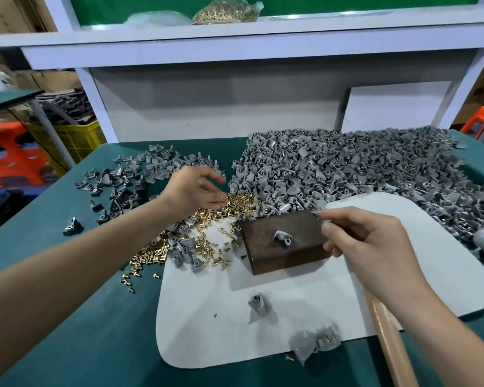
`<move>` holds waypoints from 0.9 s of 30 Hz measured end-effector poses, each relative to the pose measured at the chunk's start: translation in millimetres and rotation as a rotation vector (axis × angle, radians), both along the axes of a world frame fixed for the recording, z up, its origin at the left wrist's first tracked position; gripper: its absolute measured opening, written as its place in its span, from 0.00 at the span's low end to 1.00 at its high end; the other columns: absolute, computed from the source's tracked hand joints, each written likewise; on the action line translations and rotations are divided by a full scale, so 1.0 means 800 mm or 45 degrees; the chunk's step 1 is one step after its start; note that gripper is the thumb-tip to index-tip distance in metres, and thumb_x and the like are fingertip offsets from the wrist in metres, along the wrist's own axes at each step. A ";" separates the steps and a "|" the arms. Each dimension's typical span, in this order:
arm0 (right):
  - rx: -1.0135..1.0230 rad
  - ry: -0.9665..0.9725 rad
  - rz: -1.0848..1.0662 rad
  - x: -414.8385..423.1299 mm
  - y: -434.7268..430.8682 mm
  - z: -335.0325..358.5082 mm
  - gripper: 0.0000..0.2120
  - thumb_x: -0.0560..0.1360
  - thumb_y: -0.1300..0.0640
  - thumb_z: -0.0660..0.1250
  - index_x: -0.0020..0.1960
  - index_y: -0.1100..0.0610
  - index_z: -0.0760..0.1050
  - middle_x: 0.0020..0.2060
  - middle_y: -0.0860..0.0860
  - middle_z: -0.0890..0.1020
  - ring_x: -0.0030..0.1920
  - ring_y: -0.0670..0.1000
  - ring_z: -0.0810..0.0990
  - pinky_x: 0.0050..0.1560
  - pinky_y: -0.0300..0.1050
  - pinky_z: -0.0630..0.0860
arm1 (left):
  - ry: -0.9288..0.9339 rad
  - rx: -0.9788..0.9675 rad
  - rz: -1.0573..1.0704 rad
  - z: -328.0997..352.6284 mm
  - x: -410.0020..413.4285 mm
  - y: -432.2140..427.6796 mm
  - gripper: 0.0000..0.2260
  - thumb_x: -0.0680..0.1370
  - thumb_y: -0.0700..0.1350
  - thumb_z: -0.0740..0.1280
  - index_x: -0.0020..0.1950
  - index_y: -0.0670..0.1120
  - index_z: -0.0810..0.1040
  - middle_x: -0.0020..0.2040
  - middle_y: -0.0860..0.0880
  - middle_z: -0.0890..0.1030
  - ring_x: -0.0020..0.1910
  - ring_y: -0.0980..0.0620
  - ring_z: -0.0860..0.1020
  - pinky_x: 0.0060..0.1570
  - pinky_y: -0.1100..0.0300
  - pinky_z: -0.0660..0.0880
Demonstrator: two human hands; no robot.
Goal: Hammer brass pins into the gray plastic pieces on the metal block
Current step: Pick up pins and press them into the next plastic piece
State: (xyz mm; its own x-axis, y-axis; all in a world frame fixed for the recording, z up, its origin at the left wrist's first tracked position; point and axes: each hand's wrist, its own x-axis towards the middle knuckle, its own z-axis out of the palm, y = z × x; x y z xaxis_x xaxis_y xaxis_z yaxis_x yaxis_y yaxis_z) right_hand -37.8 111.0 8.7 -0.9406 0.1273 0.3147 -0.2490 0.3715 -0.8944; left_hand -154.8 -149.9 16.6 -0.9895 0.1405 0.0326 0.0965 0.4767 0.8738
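pins of brass (pixel 199 217), rusty block (pixel 305 243), curved gray piece (pixel 282 238)

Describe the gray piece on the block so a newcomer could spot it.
Find the white rounded mat on the green tabletop; a dark brown rectangular metal block sits near its far edge. One small gray plastic piece lies alone on the block's top; all others lie on the mat or tabletop.

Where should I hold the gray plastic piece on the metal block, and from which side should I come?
Probably pinch the gray plastic piece by its thin arched wall, from above on the left, where the left hand hovers. Its holed boss faces front and should stay uncovered; the right hand with the hammer crowds the metal block's right.
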 end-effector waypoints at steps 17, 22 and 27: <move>0.111 0.305 0.055 -0.023 -0.066 0.025 0.09 0.68 0.63 0.76 0.42 0.50 0.82 0.38 0.45 0.82 0.39 0.43 0.80 0.44 0.36 0.76 | 0.086 0.586 -0.127 0.047 0.093 0.076 0.20 0.70 0.34 0.72 0.60 0.48 0.76 0.56 0.44 0.81 0.45 0.47 0.84 0.42 0.58 0.81; -0.067 0.422 -0.030 -0.015 -0.054 0.019 0.08 0.69 0.63 0.75 0.40 0.51 0.81 0.36 0.47 0.82 0.37 0.43 0.79 0.40 0.37 0.76 | 0.083 0.663 -0.151 0.046 0.100 0.093 0.14 0.72 0.33 0.71 0.55 0.45 0.79 0.53 0.43 0.82 0.44 0.51 0.84 0.41 0.60 0.81; -0.159 0.302 0.022 -0.009 -0.041 0.015 0.05 0.67 0.59 0.72 0.38 0.49 0.81 0.34 0.48 0.80 0.35 0.50 0.79 0.37 0.54 0.79 | 0.097 0.582 -0.202 0.040 0.105 0.101 0.09 0.73 0.40 0.72 0.52 0.48 0.80 0.51 0.48 0.83 0.41 0.52 0.84 0.40 0.58 0.82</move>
